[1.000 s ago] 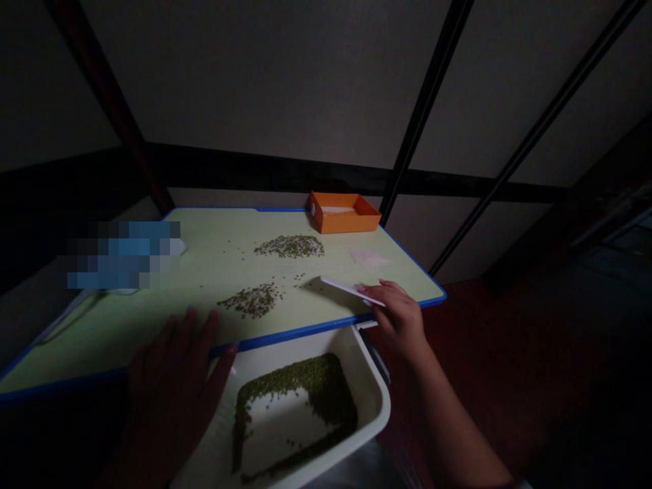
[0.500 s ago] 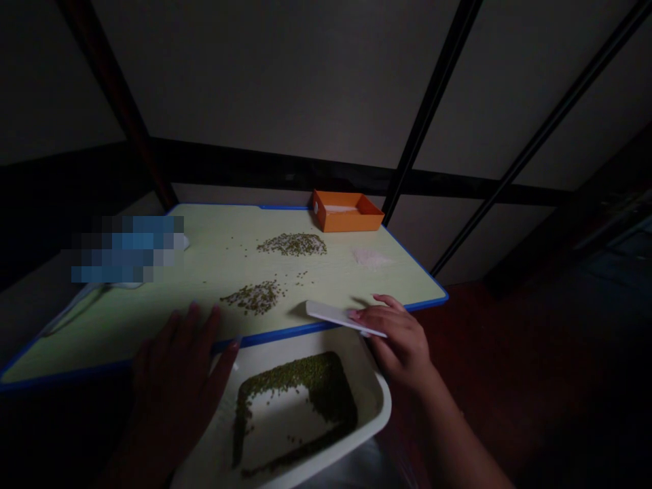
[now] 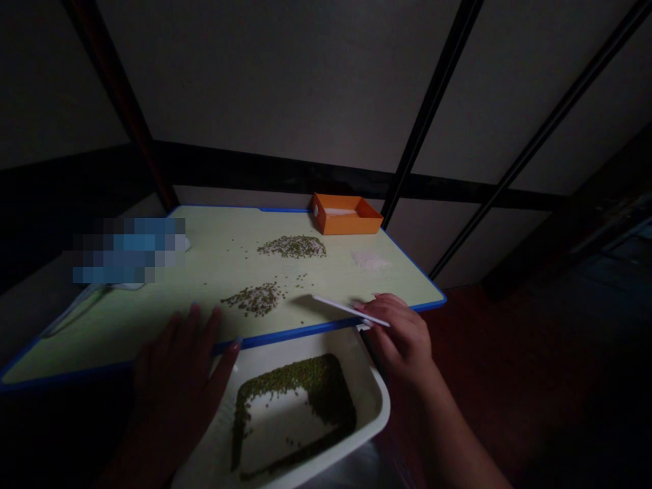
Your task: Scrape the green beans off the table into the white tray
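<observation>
Between the fingers of my right hand [image 3: 402, 336] is a thin, flat white scraper-like piece [image 3: 349, 310], tilted over the table's near edge. My left hand [image 3: 178, 367] lies with fingers spread at the near edge, its thumb by the rim of a white basin [image 3: 379, 401]. Green mung beans [image 3: 331, 394] line the basin's far and right sides and leave part of its pale floor bare. On the table, a near heap of green beans mixed with white grains [image 3: 257, 299] lies ahead of my hands. A second mixed heap [image 3: 293, 246] is farther back.
The pale table [image 3: 168, 299] has a blue edge. An orange box [image 3: 351, 223] with something white inside stands at its far right, behind a small pile of white grains [image 3: 370, 259]. A blurred-out blue item [image 3: 132, 250] and a pale cord are at left.
The flat white piece has turned in my right hand, so it now shows nearly edge-on, its tip slightly higher and farther right. A single bean now shows near the table's edge. My left hand stays put.
</observation>
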Available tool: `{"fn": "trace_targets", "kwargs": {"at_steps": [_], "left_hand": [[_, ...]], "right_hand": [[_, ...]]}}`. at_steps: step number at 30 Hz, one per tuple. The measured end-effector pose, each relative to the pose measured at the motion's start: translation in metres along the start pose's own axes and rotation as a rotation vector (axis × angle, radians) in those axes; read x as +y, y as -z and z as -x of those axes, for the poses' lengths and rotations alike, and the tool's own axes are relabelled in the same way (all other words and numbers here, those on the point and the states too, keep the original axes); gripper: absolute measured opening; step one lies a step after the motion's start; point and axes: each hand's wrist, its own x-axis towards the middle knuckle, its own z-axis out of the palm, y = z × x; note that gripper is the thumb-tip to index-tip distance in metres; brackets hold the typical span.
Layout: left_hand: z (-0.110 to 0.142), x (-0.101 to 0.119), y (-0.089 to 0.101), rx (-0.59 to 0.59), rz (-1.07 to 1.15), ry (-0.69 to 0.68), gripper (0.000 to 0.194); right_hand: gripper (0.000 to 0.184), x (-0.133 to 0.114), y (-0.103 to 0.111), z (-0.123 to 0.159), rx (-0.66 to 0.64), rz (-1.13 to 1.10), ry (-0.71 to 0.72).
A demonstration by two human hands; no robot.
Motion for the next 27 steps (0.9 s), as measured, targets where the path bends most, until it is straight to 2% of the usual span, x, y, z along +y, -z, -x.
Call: {"fn": "trace_targets", "kwargs": {"at_steps": [4, 9, 14, 18, 23, 27], "left_hand": [[0.001, -0.001, -0.002, -0.010, -0.011, 0.013, 0.072], [0.000, -0.001, -0.003, 0.032, 0.005, 0.017, 0.071], [0.000, 0.000, -0.002, 0.024, 0.015, 0.011, 0.074], [0.001, -0.002, -0.005, 0.035, 0.010, 0.000, 0.074], [0.003, -0.005, -0.007, 0.017, 0.022, 0.001, 0.069], [0.003, -0.004, -0.004, -0.017, 0.017, 0.017, 0.068]], "right_hand": [[0.024, -0.011, -0.004, -0.001, -0.072, -0.037, 0.074], [0.027, -0.019, 0.000, 0.006, -0.125, -0.147, 0.074], [0.029, -0.020, 0.011, 0.009, -0.095, -0.128, 0.036], [0.030, -0.020, 0.010, 0.008, -0.040, -0.060, 0.007], [0.022, -0.013, -0.001, 0.012, 0.033, -0.105, -0.138], [0.020, -0.004, -0.014, 0.009, 0.096, -0.205, -0.373]]}}
